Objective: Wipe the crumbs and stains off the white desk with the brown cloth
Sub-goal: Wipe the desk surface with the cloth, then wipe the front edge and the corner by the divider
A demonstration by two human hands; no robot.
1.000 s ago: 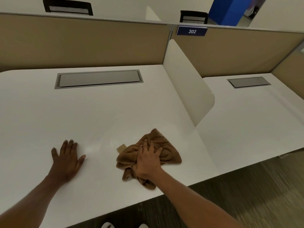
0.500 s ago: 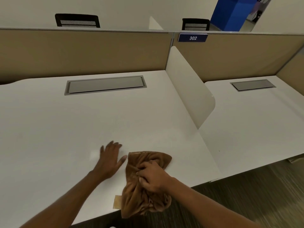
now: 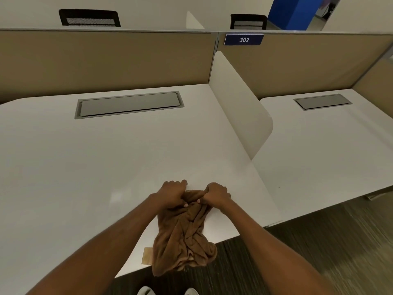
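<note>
The brown cloth (image 3: pixel 184 235) lies bunched at the front edge of the white desk (image 3: pixel 85 167), its lower end hanging over the edge. My left hand (image 3: pixel 172 194) and my right hand (image 3: pixel 215 193) both pinch the cloth's far edge, side by side, knuckles up. A small tan tag (image 3: pixel 147 255) sticks out at the cloth's lower left. I cannot make out crumbs or stains on the desk surface.
A grey cable hatch (image 3: pixel 128 104) is set into the desk at the back. A white divider panel (image 3: pixel 240 103) separates it from the neighbouring desk (image 3: pixel 319 145). Tan partition walls (image 3: pixel 106 60) close the back. Dark carpet (image 3: pixel 297 252) lies below the front edge.
My left hand came off the desk and took hold of the cloth beside my right hand. The cloth was dragged toward the front edge and now hangs over it.
</note>
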